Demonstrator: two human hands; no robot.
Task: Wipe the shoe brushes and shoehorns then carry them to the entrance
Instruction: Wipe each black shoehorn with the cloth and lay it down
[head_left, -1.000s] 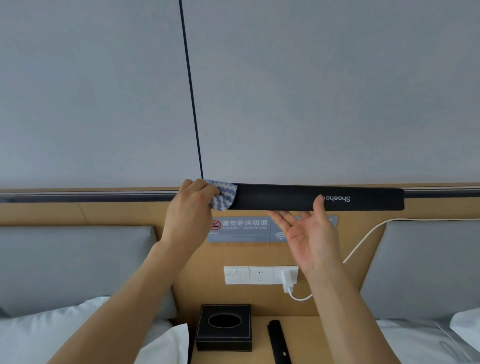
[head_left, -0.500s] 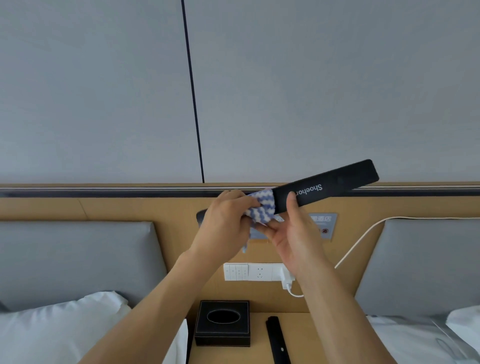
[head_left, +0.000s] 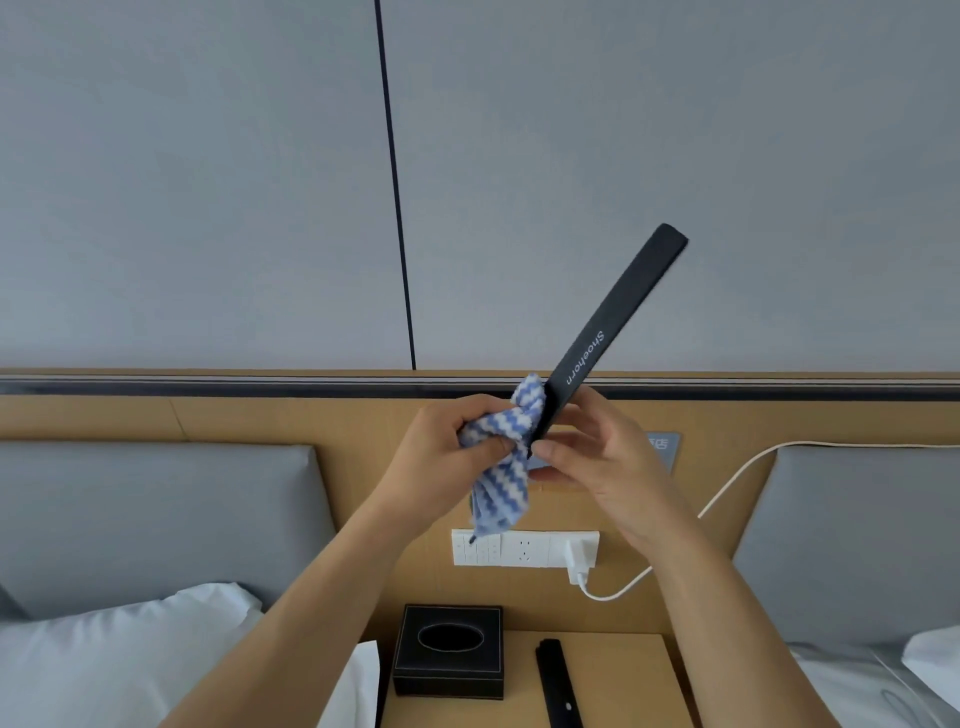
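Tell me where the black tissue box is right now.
In the head view the black leather-look tissue box sits low and centre on the wooden bedside table, left of a flat black strip and below the white wall socket panel.

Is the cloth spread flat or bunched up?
Bunched. The left hand grips the striped cloth wadded against the shoehorn, one end hanging loose.

Both arms reach up and in, left hand (head_left: 441, 447) bunched with fingers curled tight, right hand (head_left: 597, 457) pinching with thumb and fingertips right beside it.
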